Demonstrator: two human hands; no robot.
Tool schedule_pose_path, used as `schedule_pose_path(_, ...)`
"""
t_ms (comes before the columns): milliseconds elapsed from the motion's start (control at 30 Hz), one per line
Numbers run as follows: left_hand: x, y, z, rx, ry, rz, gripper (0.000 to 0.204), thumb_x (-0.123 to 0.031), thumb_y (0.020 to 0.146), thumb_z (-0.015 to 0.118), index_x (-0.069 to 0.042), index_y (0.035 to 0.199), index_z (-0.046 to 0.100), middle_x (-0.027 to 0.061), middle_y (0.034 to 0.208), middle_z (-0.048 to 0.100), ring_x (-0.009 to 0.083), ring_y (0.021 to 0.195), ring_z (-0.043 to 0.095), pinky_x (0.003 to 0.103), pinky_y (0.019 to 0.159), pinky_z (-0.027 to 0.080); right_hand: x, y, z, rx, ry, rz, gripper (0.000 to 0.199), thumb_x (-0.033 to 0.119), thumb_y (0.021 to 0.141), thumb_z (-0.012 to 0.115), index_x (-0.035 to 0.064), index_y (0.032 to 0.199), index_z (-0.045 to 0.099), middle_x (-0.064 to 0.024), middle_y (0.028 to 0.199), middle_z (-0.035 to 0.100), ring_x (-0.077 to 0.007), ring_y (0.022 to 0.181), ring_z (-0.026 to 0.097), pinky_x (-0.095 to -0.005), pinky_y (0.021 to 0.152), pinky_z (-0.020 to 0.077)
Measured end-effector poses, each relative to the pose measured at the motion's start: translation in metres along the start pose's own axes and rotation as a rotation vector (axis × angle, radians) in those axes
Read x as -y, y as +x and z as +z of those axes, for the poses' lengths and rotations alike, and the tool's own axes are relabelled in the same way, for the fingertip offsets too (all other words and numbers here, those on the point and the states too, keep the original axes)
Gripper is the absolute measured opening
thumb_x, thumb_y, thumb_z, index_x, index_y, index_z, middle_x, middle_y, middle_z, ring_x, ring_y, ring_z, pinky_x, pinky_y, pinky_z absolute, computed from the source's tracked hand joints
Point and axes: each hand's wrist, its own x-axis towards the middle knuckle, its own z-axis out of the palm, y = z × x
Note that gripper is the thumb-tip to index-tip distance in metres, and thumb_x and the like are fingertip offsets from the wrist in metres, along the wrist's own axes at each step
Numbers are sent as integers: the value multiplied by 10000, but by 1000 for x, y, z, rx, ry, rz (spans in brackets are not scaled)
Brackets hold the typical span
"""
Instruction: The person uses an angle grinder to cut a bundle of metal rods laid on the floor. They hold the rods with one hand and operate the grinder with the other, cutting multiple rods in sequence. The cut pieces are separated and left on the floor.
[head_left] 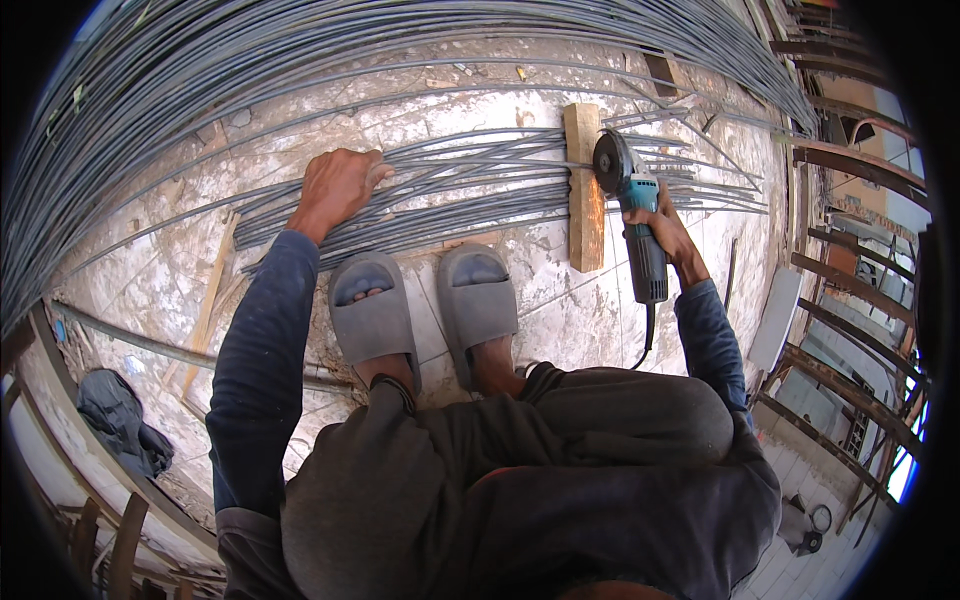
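Below, the left hand (338,186) presses flat on grey steel rods (470,190) while the right hand (668,232) grips a teal angle grinder (632,205).

The floor (330,120) is pale, cracked stone with dust and dirt on it. Daylight falls on it. A big pile of long grey wires (180,70) curves across the far left. Rusty metal frames (850,170) stand on the right. A dark cloth (120,420) lies near on the left, beside a grey pipe (130,340).
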Motion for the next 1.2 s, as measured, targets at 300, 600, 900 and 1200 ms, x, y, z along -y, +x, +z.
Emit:
schedule_pose_path(300, 1, 0, -1, 12, -6, 5, 298, -371, 934, 627, -85, 910, 707, 176, 757, 679, 395, 750, 649, 489, 651, 469, -1, -7, 1, -16, -25, 1, 910, 147, 686, 757, 68, 1460, 284, -153, 1156, 583, -254, 1002, 591, -361, 856, 495)
schedule_pose_path(600, 1, 0, 0, 6, -14, 3, 297, -368, 940, 621, -87, 922, 713, 172, 757, 679, 393, 744, 648, 490, 649, 471, 2, -10, 5, -24, -31, -3, 926, 151, 687, 764, 67, 1466, 269, -151, 1168, 579, -251, 1000, 600, -360, 855, 503)
schedule_pose_path(900, 1, -2, 0, 5, 12, 0, 288, -358, 937, 628, -84, 939, 715, 173, 770, 684, 393, 750, 653, 491, 651, 477, 9, 0, 8, -27, -13, -42, 1104, 188, 684, 758, 38, 1548, 87, -228, 1145, 585, -274, 777, 670, -376, 661, 576)
schedule_pose_path(1200, 1, -1, 2, 6, 33, 0, 283, -349, 937, 631, -85, 982, 721, 179, 777, 688, 390, 758, 658, 493, 655, 480, 4, 5, 1, -19, -41, -17, 1139, 148, 691, 751, 28, 1563, 28, -226, 1129, 589, -271, 748, 668, -382, 650, 578)
